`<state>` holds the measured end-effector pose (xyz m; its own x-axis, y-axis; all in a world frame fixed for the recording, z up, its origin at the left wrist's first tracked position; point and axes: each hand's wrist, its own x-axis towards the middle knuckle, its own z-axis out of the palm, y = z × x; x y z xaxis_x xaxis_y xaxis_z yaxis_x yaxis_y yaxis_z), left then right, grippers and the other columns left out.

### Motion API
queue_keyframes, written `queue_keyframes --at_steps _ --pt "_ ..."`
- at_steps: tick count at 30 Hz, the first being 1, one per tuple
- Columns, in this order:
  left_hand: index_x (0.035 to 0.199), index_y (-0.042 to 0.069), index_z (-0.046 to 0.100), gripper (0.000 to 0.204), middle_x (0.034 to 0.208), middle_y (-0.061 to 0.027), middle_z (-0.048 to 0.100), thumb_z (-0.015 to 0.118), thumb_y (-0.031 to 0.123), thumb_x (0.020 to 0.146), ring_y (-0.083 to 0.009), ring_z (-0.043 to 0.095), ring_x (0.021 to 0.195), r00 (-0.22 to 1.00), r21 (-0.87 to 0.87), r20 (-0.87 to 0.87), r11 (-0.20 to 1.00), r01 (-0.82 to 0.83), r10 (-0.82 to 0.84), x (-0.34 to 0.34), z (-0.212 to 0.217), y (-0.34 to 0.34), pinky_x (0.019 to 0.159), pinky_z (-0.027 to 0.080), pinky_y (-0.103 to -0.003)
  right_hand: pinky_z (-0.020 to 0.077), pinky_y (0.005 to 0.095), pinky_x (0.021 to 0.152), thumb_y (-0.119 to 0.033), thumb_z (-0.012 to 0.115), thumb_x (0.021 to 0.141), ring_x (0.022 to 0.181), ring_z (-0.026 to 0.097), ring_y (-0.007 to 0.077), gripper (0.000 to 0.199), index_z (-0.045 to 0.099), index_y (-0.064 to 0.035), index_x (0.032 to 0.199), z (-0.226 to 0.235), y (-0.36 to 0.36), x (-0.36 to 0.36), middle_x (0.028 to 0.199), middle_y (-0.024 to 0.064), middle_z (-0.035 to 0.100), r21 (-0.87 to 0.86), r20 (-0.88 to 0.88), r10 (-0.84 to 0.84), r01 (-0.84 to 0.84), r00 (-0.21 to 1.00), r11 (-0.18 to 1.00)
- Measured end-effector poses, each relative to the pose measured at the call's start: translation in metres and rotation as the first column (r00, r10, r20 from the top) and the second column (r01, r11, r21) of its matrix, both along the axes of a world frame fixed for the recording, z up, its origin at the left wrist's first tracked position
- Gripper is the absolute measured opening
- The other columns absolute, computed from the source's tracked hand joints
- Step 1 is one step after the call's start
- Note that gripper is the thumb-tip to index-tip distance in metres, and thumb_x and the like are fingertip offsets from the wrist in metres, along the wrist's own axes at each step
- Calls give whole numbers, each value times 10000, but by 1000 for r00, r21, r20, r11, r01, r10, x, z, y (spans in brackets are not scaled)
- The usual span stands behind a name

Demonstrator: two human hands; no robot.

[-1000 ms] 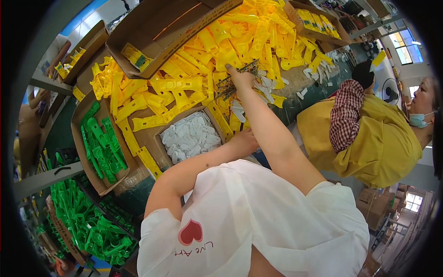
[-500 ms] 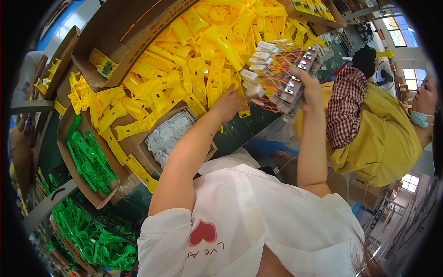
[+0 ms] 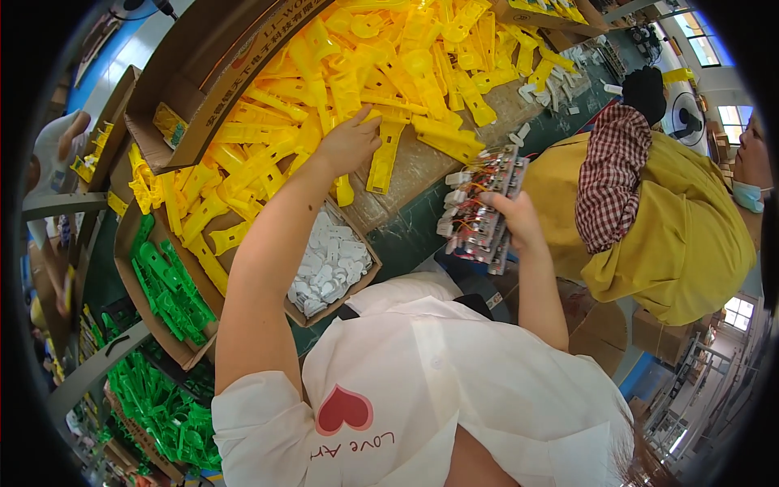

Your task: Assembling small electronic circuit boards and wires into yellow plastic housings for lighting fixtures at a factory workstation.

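My right hand [image 3: 519, 221] is closed round a bundle of grey strip assemblies [image 3: 497, 213], with the thumb on top. Red and yellow wires and white plastic blocks stick out from the bundle's left side. Over a big heap of yellow plastic casings [image 3: 389, 61], my left hand [image 3: 349, 144] lies with its fingers apart, touching pieces at the heap's near edge. Its fingertips are partly hidden among the yellow. A long yellow casing [image 3: 385, 158] lies just right of that hand. Below my left wrist is a carton of small white plastic pieces [image 3: 331, 264].
A box of green plastic parts [image 3: 166, 284] stands at the left, above a larger green pile [image 3: 162, 406]. An open cardboard box [image 3: 235, 69] borders the heap at upper left. Loose white pieces [image 3: 560, 88] lie at far right. A co-worker in yellow [image 3: 665, 219] sits close on my right.
My right hand has lowered the wired bundle toward me, away from the heap. My left hand has moved left and farther over the yellow casings. Loose white pieces now show at the far right.
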<state>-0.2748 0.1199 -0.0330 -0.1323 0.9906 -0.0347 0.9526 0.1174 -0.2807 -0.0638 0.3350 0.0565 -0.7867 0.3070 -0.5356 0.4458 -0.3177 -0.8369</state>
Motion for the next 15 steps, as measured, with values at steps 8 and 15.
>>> queue_keyframes --at_steps 8,15 --pt "831 62 529 107 911 -80 572 470 79 744 -223 478 1067 920 185 333 943 -277 205 34 28 3 1015 251 -418 474 272 564 -165 646 762 610 577 160 280 515 -6 952 -72 -54 -57 785 61 592 -62 -15 24 -25 1000 998" --pt "1169 -44 400 617 1061 -220 521 620 350 748 -348 505 979 512 192 761 617 -764 398 105 39 14 828 415 -391 518 318 667 -228 519 828 773 618 188 378 491 -82 1176 -73 -38 -71 1014 123 579 54 215 563 -585 798 809"
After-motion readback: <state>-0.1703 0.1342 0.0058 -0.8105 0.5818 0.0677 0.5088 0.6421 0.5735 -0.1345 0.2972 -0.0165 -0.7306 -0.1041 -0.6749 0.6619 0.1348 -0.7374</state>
